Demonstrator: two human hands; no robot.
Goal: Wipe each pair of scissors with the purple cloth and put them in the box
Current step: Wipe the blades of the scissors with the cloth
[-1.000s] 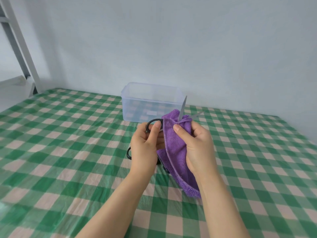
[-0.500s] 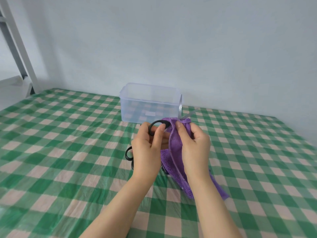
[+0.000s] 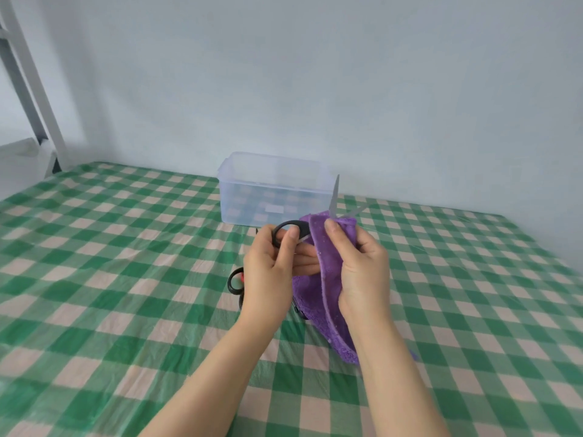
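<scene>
My left hand [image 3: 271,272] grips the black handle of a pair of scissors [image 3: 334,197], held above the table with both steel blades spread and pointing up. My right hand [image 3: 359,269] pinches the purple cloth [image 3: 318,247] round the blades near their pivot; the rest of the cloth hangs down past my wrist. A second pair of scissors [image 3: 236,280] with black handles lies on the table, mostly hidden behind my left hand. The clear plastic box [image 3: 252,187] stands open just beyond my hands.
A green and white checked tablecloth [image 3: 126,279] covers the table. A pale wall runs behind the box. A grey metal frame [image 3: 28,89] leans at the far left.
The blades stick further out of the cloth than half a second ago, as they did one second ago. Both hands keep their grips.
</scene>
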